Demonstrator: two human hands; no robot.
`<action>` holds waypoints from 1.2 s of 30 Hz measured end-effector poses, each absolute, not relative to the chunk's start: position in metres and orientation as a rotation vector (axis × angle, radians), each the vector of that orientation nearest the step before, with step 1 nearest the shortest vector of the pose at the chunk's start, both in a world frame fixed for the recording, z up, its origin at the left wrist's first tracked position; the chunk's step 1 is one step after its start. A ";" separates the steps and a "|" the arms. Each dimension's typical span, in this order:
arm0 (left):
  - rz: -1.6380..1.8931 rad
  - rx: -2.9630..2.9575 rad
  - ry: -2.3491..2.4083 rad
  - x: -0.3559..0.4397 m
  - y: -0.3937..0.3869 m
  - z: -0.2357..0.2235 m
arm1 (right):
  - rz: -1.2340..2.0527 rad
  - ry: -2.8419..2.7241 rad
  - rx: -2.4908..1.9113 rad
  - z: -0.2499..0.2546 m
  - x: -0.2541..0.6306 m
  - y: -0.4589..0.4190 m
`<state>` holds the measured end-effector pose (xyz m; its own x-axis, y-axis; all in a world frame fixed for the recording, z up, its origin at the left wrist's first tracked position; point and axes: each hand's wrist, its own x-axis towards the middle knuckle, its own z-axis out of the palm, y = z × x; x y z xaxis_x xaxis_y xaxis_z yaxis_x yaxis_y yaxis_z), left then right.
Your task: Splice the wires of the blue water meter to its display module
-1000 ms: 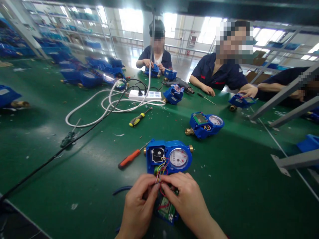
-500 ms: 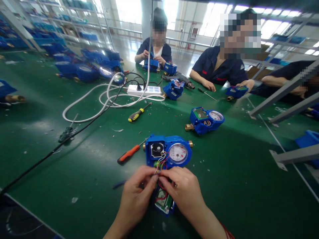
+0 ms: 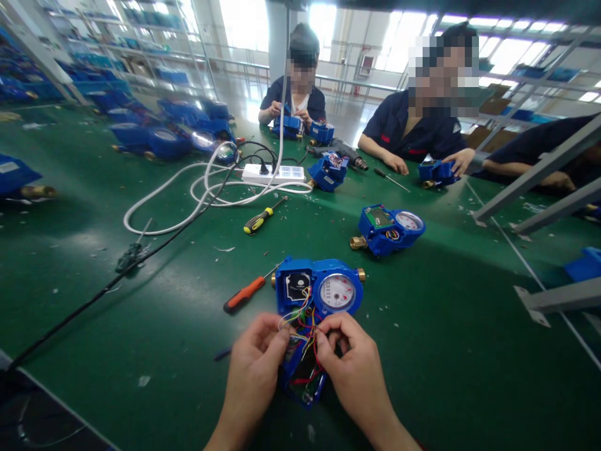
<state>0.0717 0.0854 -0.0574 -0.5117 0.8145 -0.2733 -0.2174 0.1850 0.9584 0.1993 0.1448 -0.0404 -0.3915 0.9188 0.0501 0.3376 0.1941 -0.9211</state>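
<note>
A blue water meter [image 3: 315, 275] with brass ends lies in front of me, its box open and its round dial [image 3: 337, 293] facing up. Thin coloured wires [image 3: 307, 322] run from the box towards a blue cover with a circuit board [image 3: 304, 383], which sits nearer to me. My left hand [image 3: 257, 356] pinches light-coloured wires between thumb and forefinger. On the other side, my right hand [image 3: 351, 352] is closed on red wires by the thumb and fingertips. The fingers partly hide the wire ends and the cover.
An orange screwdriver [image 3: 245, 294] and a yellow-black screwdriver [image 3: 258, 221] lie to the left. Behind are another meter [image 3: 390, 230], a white power strip [image 3: 282, 175] with looped cable, and a heat gun [image 3: 339, 150]. Co-workers sit across; grey metal struts [image 3: 563, 294] stand at right.
My hands have moved apart from being together over the wires, spreading the strands. The cover looks more tilted. At the back right, a co-worker's hand and meter have shifted.
</note>
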 end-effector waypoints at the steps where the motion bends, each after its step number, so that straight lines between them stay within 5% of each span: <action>1: 1.484 0.567 1.572 0.072 0.086 -0.058 | 1.297 -1.746 -1.196 -0.042 0.200 0.145; 9: 1.487 0.561 1.515 0.068 0.085 -0.057 | 1.610 -1.473 -1.125 -0.054 0.204 0.147; 18: 1.541 0.651 1.454 0.071 0.082 -0.062 | 1.515 -1.532 -1.095 -0.055 0.205 0.144; 25: 1.415 1.686 2.100 0.069 0.078 -0.051 | 1.403 -1.631 -1.108 -0.050 0.204 0.142; 30: 1.151 1.987 2.086 0.064 0.087 -0.040 | 1.224 -1.749 -1.071 -0.048 0.206 0.139; 36: 1.268 1.926 1.898 0.062 0.089 -0.041 | 1.149 -1.836 -1.008 -0.045 0.210 0.136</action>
